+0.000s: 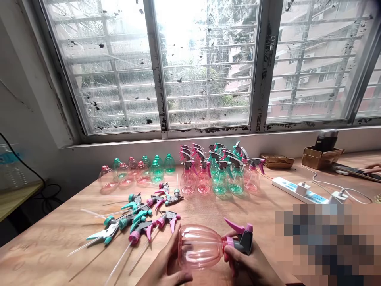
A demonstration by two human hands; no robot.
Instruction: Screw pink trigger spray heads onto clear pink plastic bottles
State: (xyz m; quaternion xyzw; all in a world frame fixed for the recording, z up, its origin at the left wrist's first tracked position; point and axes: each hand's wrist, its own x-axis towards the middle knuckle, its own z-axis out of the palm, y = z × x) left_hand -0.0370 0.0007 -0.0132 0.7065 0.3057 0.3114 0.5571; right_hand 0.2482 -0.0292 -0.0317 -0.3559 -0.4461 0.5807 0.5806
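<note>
My left hand (pixel 166 264) wraps round the body of a clear pink spray bottle (pixel 201 246) that lies sideways above the table's near edge. My right hand (pixel 248 266) grips the bottle's neck at its pink collar, just under the grey and pink trigger head (pixel 241 235). Both hands are closed on this one bottle. Loose trigger heads (pixel 135 220) with long dip tubes, pink and teal, lie scattered on the wood to the left of my hands.
Several capless pink and green bottles (pixel 137 171) stand at the back left. Several bottles fitted with spray heads (pixel 220 171) stand at the back centre. A white power strip (pixel 300 190), a cardboard box (pixel 321 157) and another person's fingers (pixel 373 167) are at the right.
</note>
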